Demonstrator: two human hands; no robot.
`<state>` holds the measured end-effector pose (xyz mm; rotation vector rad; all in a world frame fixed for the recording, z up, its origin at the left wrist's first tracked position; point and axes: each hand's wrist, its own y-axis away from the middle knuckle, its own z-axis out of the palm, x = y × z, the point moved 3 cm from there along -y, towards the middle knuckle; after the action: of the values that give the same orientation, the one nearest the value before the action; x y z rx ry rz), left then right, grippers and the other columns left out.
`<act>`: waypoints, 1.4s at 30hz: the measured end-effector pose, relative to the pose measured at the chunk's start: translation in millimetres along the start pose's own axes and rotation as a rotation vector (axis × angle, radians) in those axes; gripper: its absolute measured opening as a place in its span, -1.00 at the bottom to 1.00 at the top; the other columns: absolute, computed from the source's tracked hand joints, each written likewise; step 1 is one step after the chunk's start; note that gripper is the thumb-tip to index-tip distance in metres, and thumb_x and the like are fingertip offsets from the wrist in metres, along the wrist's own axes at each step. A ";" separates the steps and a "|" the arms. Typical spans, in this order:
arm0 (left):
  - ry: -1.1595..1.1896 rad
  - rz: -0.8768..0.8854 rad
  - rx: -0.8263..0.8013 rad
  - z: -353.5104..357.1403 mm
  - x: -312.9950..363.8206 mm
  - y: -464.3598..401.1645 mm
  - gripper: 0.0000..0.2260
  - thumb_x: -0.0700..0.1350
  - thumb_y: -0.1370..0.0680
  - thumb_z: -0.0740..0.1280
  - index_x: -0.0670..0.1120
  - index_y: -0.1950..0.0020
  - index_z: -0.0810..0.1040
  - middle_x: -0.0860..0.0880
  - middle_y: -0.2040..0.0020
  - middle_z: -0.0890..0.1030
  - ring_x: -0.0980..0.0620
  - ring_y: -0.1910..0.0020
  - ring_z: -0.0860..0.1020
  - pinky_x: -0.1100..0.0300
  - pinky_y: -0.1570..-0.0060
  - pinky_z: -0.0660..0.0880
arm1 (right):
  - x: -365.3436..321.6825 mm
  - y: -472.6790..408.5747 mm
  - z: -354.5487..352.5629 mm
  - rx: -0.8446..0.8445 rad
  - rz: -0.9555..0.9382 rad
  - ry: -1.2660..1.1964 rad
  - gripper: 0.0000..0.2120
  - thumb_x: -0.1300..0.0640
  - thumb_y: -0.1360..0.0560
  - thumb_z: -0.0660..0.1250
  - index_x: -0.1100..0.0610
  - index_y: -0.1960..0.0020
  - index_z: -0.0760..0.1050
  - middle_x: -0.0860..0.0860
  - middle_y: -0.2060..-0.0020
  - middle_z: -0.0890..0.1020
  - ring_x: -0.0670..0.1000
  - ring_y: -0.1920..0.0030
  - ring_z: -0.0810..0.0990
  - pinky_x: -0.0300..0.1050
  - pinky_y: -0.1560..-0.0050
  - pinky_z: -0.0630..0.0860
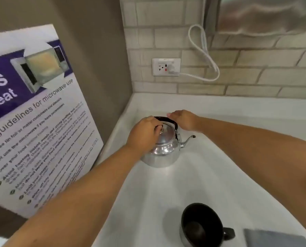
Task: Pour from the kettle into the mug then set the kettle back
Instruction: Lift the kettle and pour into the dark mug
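The kettle [163,147] sits on the tabletop [211,175]. The left hand [143,134] pinches its lid knob; the right hand [182,120] curls by the handle. The mug [202,227] looks empty, so pouring is not yet done.

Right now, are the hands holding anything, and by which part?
The left hand pinches the lid knob of the kettle. The right hand rests at its black handle; a closed grip cannot be told.

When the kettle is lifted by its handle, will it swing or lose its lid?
The kettle probably swings a little: its black handle looks hinged. The lid seems loose, so the left hand on the knob helps. Its weight cannot be judged.
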<state>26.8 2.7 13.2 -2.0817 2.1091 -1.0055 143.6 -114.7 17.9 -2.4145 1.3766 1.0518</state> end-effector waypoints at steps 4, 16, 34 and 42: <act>0.010 0.005 0.093 1.7 -2.9 -2.3 -0.89 -0.27 -0.52 0.37 -0.17 0.00 0.67 -0.12 0.05 0.66 -0.11 0.07 0.58 0.07 0.07 0.51 | -9.9 -19.8 5.1 0.018 0.018 -0.050 -0.44 -0.18 -0.57 0.07 0.30 0.24 0.46 0.16 0.28 0.51 0.11 0.21 0.49 -0.04 0.13 0.41; 0.041 0.012 0.170 9.5 -5.5 0.3 -0.87 -0.31 -0.49 0.42 -0.17 -0.01 0.68 -0.09 0.08 0.70 -0.11 0.11 0.63 0.03 0.10 0.57 | -33.6 -28.8 9.3 0.087 -0.087 -0.308 -0.54 -0.06 -0.56 0.13 0.13 0.45 0.22 0.03 0.50 0.34 0.00 0.47 0.30 -0.07 0.33 0.26; 0.733 -0.544 0.475 -54.6 1.9 -16.3 -0.56 0.23 -0.56 0.22 -0.08 0.32 0.50 0.06 0.37 0.53 0.16 0.37 0.49 0.35 0.34 0.37 | -89.3 28.9 -37.2 0.259 -0.219 -0.481 -0.58 0.04 -0.49 0.24 0.05 0.50 0.23 -0.09 0.64 0.33 -0.13 0.65 0.25 -0.21 0.52 0.22; 0.955 -0.687 0.507 -83.5 27.9 12.3 -0.61 0.18 -0.47 0.31 -0.02 0.42 0.31 0.14 0.62 0.28 0.18 0.66 0.27 0.38 0.67 0.21 | -104.3 100.0 -44.3 0.361 -0.374 -0.380 -0.63 -0.01 -0.59 0.15 0.08 0.33 0.48 -0.05 0.46 0.49 -0.16 0.45 0.44 -0.20 0.28 0.36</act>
<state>-23.8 12.0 85.8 -2.2607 0.9491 -2.6745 50.8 -119.4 137.1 -1.9756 0.8597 0.9944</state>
